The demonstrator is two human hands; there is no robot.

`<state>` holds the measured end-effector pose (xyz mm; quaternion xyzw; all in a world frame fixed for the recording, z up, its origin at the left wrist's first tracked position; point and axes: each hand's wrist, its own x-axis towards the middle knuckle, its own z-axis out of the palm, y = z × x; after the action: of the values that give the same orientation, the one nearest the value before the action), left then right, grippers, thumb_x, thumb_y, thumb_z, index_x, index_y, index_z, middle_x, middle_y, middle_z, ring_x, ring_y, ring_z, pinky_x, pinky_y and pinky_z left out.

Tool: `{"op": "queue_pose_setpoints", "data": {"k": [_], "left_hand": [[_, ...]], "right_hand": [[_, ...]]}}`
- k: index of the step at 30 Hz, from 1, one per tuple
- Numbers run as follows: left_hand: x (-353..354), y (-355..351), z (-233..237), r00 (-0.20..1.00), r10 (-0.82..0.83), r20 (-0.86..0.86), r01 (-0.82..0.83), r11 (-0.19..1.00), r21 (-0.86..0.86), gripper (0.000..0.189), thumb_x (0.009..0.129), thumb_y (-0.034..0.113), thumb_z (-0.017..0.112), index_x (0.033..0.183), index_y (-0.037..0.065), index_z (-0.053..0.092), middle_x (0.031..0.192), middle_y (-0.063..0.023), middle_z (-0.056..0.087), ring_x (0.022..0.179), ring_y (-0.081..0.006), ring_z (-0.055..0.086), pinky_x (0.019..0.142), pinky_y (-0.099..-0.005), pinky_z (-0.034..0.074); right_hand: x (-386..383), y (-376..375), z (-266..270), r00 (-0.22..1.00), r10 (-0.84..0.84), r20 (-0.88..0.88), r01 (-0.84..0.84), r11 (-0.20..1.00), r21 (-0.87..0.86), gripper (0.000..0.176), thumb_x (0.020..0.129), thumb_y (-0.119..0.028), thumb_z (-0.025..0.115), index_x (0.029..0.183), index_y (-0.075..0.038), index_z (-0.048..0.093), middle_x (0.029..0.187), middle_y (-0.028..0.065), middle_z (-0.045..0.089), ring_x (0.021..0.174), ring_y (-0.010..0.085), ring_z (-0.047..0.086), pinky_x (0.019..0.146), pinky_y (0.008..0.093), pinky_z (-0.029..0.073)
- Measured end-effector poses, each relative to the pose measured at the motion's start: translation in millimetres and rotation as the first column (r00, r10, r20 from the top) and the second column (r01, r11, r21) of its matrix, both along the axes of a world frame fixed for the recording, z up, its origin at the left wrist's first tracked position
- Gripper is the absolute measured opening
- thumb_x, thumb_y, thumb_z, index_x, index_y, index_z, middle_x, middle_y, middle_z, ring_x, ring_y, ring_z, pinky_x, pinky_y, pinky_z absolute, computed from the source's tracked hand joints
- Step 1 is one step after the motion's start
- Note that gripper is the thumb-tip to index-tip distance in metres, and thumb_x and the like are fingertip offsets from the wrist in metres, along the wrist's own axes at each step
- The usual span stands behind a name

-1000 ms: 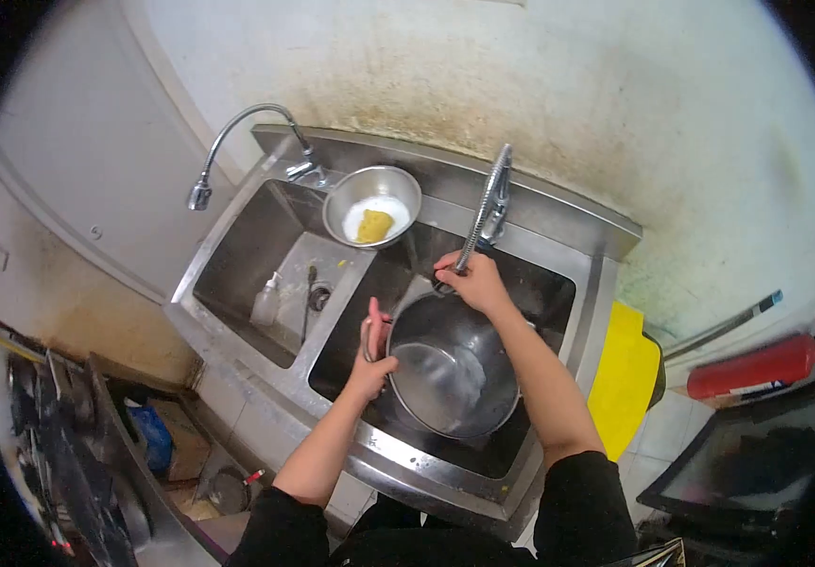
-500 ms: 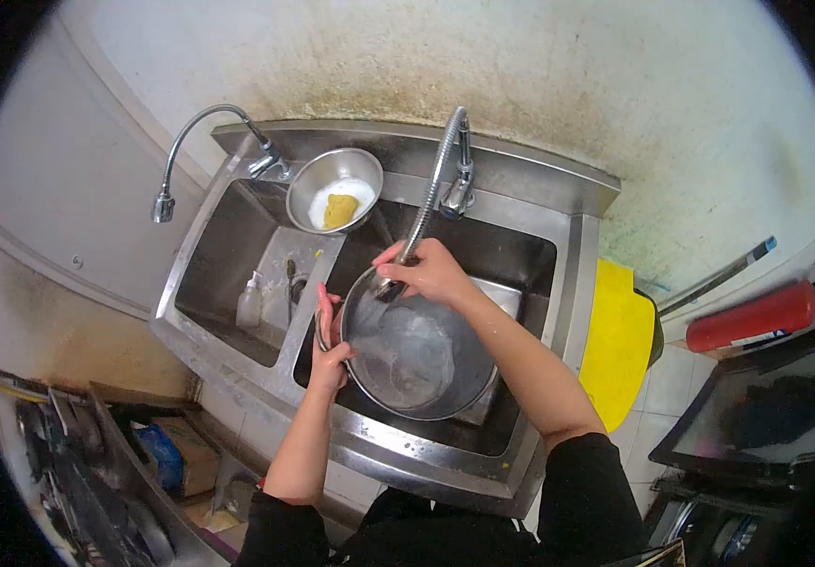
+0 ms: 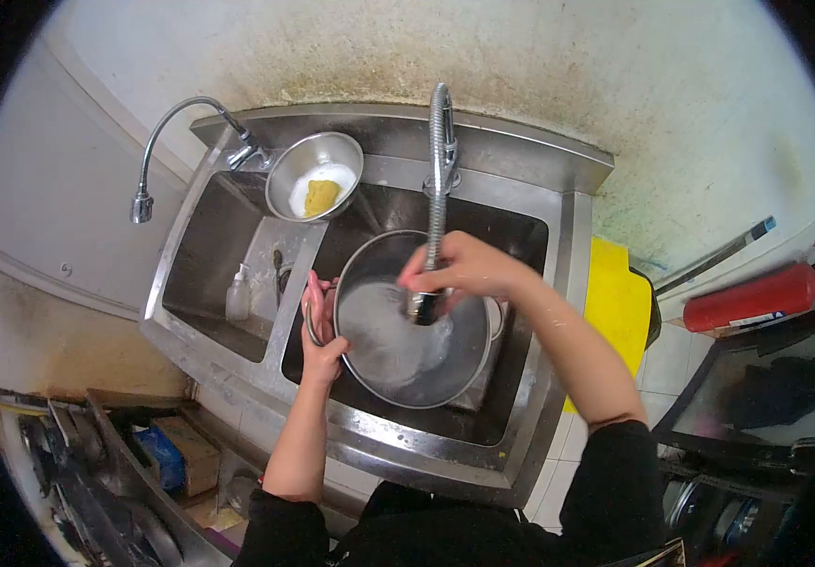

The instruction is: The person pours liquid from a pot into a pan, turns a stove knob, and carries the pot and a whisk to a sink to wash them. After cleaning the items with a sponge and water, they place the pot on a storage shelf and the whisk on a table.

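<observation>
A large metal pot (image 3: pixel 379 373) is held over the right sink basin, with cloudy water moving inside it. My left hand (image 3: pixel 323 345) is closed round the loop handle on its left side, the thumb near the rim. Above the pot's middle, my right hand (image 3: pixel 469 265) grips the flexible faucet (image 3: pixel 437 189) close to its spray head (image 3: pixel 421 308), which points down into the pot. On the pot's far right side a second loop handle (image 3: pixel 496 321) shows. The fingertips of my right hand are partly blurred.
A steel bowl (image 3: pixel 351 151) with suds and a yellow sponge (image 3: pixel 321 197) sits behind the divider. In the left basin stand a pump bottle (image 3: pixel 238 295) and a dark utensil. Another faucet (image 3: pixel 143 206) curves at left. A yellow board (image 3: pixel 613 317) and red extinguisher (image 3: pixel 755 297) are at right.
My right hand has moved the spray head right and slightly toward me, over the pot's middle. The pot now sits more level, its right handle in sight. The whole view has shifted slightly.
</observation>
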<state>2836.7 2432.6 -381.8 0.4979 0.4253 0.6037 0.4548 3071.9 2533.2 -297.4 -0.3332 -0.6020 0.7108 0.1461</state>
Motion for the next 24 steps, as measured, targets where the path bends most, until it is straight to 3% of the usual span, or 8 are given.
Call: {"op": "queue_pose_setpoints", "data": {"k": [5, 7, 12, 16, 18, 20, 22, 24], "left_hand": [[-16, -1, 5, 0.997, -0.01, -0.072, 0.013, 0.999, 0.043, 0.104, 0.043, -0.001, 0.052, 0.141, 0.005, 0.016, 0.127, -0.0069, 0.028, 0.128, -0.0275, 0.029, 0.106, -0.0365, 0.019], [-19, -4, 6, 0.996, -0.049, -0.069, 0.053, 0.997, 0.059, 0.104, 0.043, -0.002, 0.051, 0.141, 0.005, 0.017, 0.127, -0.0074, 0.028, 0.128, -0.0281, 0.029, 0.106, -0.0365, 0.019], [-13, -6, 6, 0.997, -0.063, -0.041, 0.063, 0.998, -0.01, 0.104, 0.044, -0.002, 0.052, 0.141, 0.004, 0.017, 0.127, -0.0072, 0.028, 0.128, -0.0272, 0.029, 0.106, -0.0359, 0.018], [-5, -1, -5, 0.999, -0.05, 0.016, 0.052, 0.994, -0.099, 0.101, 0.047, -0.001, 0.055, 0.141, 0.005, 0.016, 0.135, -0.0081, 0.025, 0.128, -0.0247, 0.029, 0.106, -0.0355, 0.019], [5, 9, -15, 0.977, -0.17, -0.13, 0.172, 0.985, -0.001, 0.095, 0.052, 0.003, 0.058, 0.138, 0.003, 0.018, 0.137, -0.0084, 0.027, 0.128, -0.0252, 0.028, 0.107, -0.0365, 0.018], [15, 12, -34, 0.813, -0.164, -0.558, 0.193, 0.981, -0.007, 0.089, 0.053, 0.013, 0.065, 0.133, 0.007, 0.026, 0.135, -0.0107, 0.032, 0.129, -0.0276, 0.029, 0.109, -0.0445, 0.003], [40, 10, 3, 0.642, -0.162, -0.749, 0.214, 0.976, -0.028, 0.087, 0.052, 0.015, 0.065, 0.132, 0.011, 0.031, 0.129, -0.0083, 0.037, 0.125, -0.0261, 0.034, 0.107, -0.0519, -0.002], [49, 9, 1, 0.58, -0.163, -0.798, 0.253, 0.967, -0.014, 0.087, 0.052, 0.015, 0.065, 0.133, 0.014, 0.033, 0.126, -0.0066, 0.039, 0.123, -0.0243, 0.036, 0.107, -0.0546, -0.001]], "right_hand": [[36, 30, -10, 0.927, 0.028, 0.375, -0.103, 0.978, 0.182, 0.019, 0.075, -0.019, 0.069, 0.089, -0.008, 0.067, 0.08, 0.0022, 0.064, 0.069, 0.0108, 0.059, 0.057, 0.0253, 0.05], [33, 41, -38, 0.927, -0.213, 0.309, -0.019, 0.796, 0.605, 0.017, 0.07, -0.019, 0.07, 0.083, -0.008, 0.067, 0.077, 0.007, 0.065, 0.071, 0.0171, 0.062, 0.065, 0.0317, 0.049], [-30, 29, -68, 0.95, -0.304, -0.074, 0.298, 0.804, 0.515, 0.019, 0.074, -0.015, 0.07, 0.088, -0.004, 0.066, 0.08, 0.005, 0.065, 0.068, 0.0136, 0.06, 0.067, 0.0284, 0.049], [-41, 28, -43, 0.984, -0.161, -0.08, 0.179, 0.923, 0.341, 0.019, 0.075, -0.016, 0.069, 0.089, -0.004, 0.065, 0.079, 0.004, 0.064, 0.065, 0.0116, 0.058, 0.054, 0.0261, 0.048], [-38, 29, -52, 0.976, -0.204, -0.079, 0.215, 0.838, 0.501, 0.019, 0.076, -0.017, 0.069, 0.089, -0.003, 0.065, 0.078, 0.0028, 0.063, 0.065, 0.0109, 0.057, 0.05, 0.0244, 0.047], [-24, 21, -23, 0.995, -0.093, -0.046, 0.103, 0.949, 0.298, 0.019, 0.076, -0.017, 0.069, 0.088, -0.003, 0.064, 0.077, 0.0025, 0.063, 0.065, 0.0107, 0.058, 0.052, 0.0247, 0.048], [-1, 24, -14, 0.996, -0.055, 0.071, 0.025, 0.932, 0.362, 0.018, 0.075, -0.014, 0.069, 0.089, -0.004, 0.063, 0.077, 0.0033, 0.063, 0.065, 0.0103, 0.058, 0.055, 0.0253, 0.049], [5, 23, -27, 0.993, -0.111, -0.05, 0.122, 0.906, 0.406, 0.018, 0.075, -0.012, 0.069, 0.09, -0.003, 0.063, 0.077, 0.0035, 0.062, 0.066, 0.0099, 0.058, 0.054, 0.0244, 0.049]]}}
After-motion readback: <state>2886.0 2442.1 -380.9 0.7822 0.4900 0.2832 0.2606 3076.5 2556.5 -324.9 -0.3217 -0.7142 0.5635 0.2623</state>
